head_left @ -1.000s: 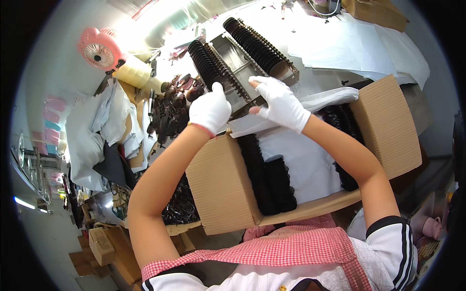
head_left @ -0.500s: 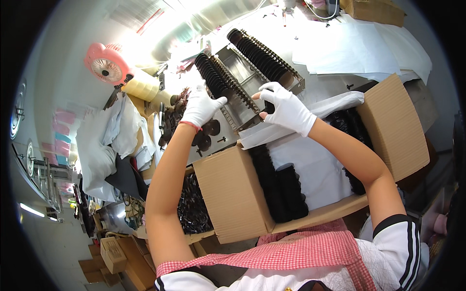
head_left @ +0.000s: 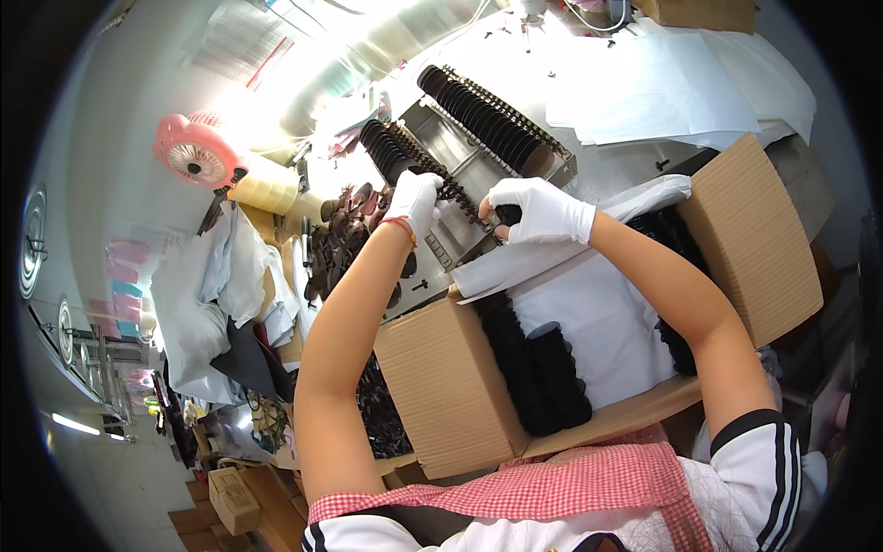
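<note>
My left hand (head_left: 417, 200), in a white glove, reaches the near end of the left row of dark rounded discs (head_left: 382, 145) on a metal rack (head_left: 457, 147). Its fingers are closed and partly hidden against the row; what they pinch is not clear. To the right, my right hand (head_left: 543, 211), gloved with bare tips on the thumb and a finger, curls around a small black rounded piece (head_left: 507, 214). Beyond the hands, a second row of dark discs (head_left: 487, 124) stands in the rack. Below my right hand, an open cardboard box (head_left: 451, 377) holds black bundles (head_left: 543, 373) along its sides.
White sheet lining (head_left: 593, 345) lies inside the box. Left of the rack is a heap of loose dark pieces (head_left: 345, 239). A pink fan (head_left: 195, 156) stands at the far left, with white paper sheets (head_left: 653, 87) at the far right. A tray of dark pieces (head_left: 379, 419) sits left of the box.
My left hand has moved right and closed at the row's near end; its fingers were spread before. My right hand stays near the same spot, turned slightly, still around the black piece.
</note>
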The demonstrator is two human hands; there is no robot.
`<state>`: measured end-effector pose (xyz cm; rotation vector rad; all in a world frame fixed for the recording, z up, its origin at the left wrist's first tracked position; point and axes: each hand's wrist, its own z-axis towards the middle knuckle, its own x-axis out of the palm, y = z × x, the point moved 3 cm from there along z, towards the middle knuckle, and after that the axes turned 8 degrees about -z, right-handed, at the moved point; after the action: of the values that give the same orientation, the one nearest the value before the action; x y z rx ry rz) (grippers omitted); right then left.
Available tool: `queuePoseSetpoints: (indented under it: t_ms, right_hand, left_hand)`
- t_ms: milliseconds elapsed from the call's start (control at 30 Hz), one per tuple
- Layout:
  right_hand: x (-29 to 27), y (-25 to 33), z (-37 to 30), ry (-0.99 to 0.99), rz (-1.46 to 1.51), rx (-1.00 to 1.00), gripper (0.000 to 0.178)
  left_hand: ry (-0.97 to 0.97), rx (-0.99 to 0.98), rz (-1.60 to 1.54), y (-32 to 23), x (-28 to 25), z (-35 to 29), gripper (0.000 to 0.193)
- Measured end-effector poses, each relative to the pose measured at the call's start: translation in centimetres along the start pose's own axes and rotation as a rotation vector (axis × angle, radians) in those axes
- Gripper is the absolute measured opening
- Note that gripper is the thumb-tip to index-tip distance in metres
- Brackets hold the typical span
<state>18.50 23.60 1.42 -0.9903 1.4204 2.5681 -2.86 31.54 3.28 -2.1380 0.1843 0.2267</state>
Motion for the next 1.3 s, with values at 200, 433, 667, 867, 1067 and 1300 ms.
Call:
queuePoseSetpoints:
  t_ms: [200,433,667,867,1067,1300]
  right_hand:
    - [-0.3,3.2,-0.3,-0.283,-0.056,0.052,0.053]
    - [1.9,8.4,0.8,-0.262,-0.118,-0.044,0.067]
    - [-0.1,3.9,0.7,-0.287,-0.245,-0.004,0.052]
    - [0.1,1.3,0.7,-0.054,-0.258,-0.095,0.033]
    - [-0.1,0.3,0.9,-0.013,-0.168,-0.14,0.031]
    - [-0.3,1.9,1.0,-0.318,-0.078,-0.013,0.059]
  left_hand:
    - [-0.059,0.62,0.965,-0.8,-1.4,-5.3,0.031]
    - [0.463,0.463,0.427,-0.4,0.0,-12.7,0.032]
    - [-0.212,0.777,0.802,-3.1,-5.7,-2.3,0.08]
    - [-0.264,0.717,1.134,-3.6,-5.9,5.0,0.07]
    - [-0.087,0.177,0.22,-2.7,-2.3,5.4,0.028]
    - [-0.101,0.875,1.793,-3.5,-2.2,-2.3,0.02]
